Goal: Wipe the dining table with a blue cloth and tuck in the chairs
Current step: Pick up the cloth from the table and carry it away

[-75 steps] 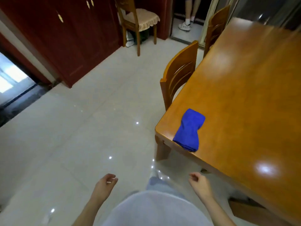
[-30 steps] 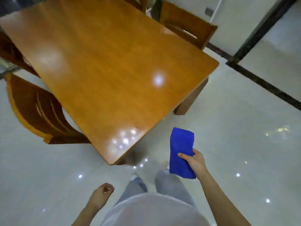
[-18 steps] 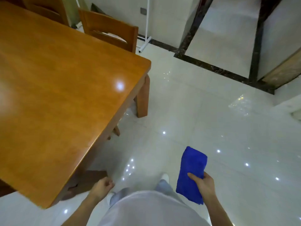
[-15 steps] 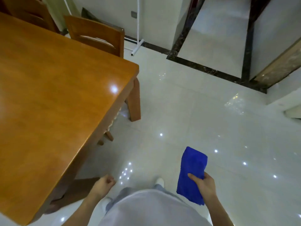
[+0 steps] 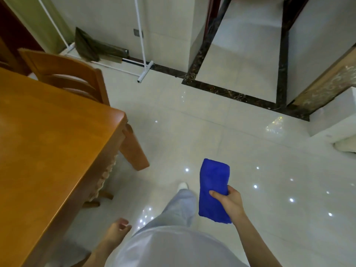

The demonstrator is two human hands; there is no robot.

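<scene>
My right hand (image 5: 230, 202) grips a folded blue cloth (image 5: 212, 182) low at my side, above the floor and to the right of the table. The wooden dining table (image 5: 50, 151) fills the left of the view, its corner pointing toward the middle. My left hand (image 5: 117, 231) hangs beside the table's near edge with its fingers loosely curled and nothing in it. A wooden chair (image 5: 67, 74) stands pushed in at the table's far side. Another chair's cushion fringe (image 5: 105, 178) and legs show under the table's right edge.
A white rack on metal legs (image 5: 143, 60) stands by the far wall, with a dark cloth (image 5: 86, 46) lying at its base. Dark stone strips (image 5: 231, 93) border the glossy pale floor tiles. A white object (image 5: 337, 130) sits at the right edge.
I picked the blue cloth up from the table corner with my right hand and walked round the table's end. The table has shifted to the left of my view.
</scene>
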